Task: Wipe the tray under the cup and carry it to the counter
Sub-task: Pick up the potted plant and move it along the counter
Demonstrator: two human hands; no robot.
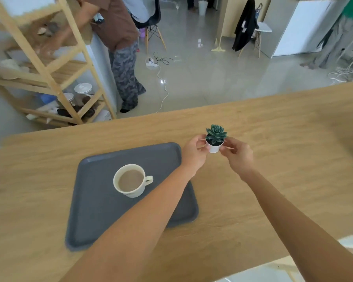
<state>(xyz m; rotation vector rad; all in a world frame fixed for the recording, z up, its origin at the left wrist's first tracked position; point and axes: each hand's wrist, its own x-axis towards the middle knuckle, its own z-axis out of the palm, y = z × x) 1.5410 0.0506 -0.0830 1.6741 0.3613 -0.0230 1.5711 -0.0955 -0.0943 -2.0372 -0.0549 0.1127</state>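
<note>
A dark grey tray (98, 210) lies on the wooden table (273, 139), left of centre. A cream cup (130, 181) of milky coffee stands on the tray, handle pointing right. Just past the tray's far right corner, a small succulent in a white pot (214, 139) is held between both hands. My left hand (194, 153) grips the pot's left side and my right hand (237, 154) grips its right side. My left forearm crosses over the tray's right part and hides it.
A wooden shelf rack (49, 64) with jars stands beyond the table at left. A person in a brown shirt (118, 37) stands beside it. Cables and a power strip (153, 63) lie on the floor. Chairs (261, 33) stand further back.
</note>
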